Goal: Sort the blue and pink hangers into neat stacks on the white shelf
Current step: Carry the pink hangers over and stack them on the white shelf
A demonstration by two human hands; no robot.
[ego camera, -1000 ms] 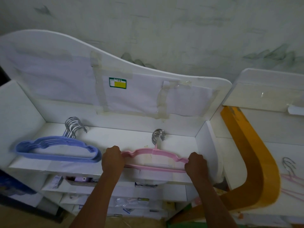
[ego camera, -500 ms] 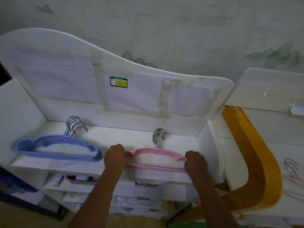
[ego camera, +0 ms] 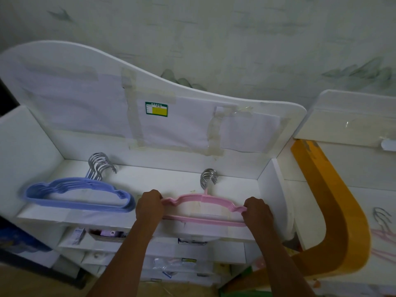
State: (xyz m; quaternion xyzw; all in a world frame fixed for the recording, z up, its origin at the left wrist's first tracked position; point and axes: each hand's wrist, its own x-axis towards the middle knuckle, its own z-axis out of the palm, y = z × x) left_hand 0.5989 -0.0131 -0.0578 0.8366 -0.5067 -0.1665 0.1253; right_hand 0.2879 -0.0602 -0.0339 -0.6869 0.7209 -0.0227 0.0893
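1. The left hand (ego camera: 150, 207) curls round the left end of the pink stack (ego camera: 203, 209), and the right hand (ego camera: 258, 213) pinches its right end. Both squeeze the hangers together on the shelf (ego camera: 171, 179).
2. The stack lies flat near the shelf's front edge, right of centre, with its hooks (ego camera: 209, 179) pointing to the back wall.
3. Risk, as I judge it: the smooth, thin plastic frames could slide over each other if one hand lets go first, fanning the stack out. A forward tug could tip it over the front lip.
4. The curved steel hooks bunch closely and could snag one another, twisting a hanger out of line.
5. The blue stack (ego camera: 79, 195) lies just left of the left hand, slightly fanned, its hooks (ego camera: 100, 165) spread. A careless elbow or wrist could nudge it.
6. More pink hangers (ego camera: 383, 239) lie on the surface at far right, faint and blurred, well apart from the shelf and apparently not yet sorted.
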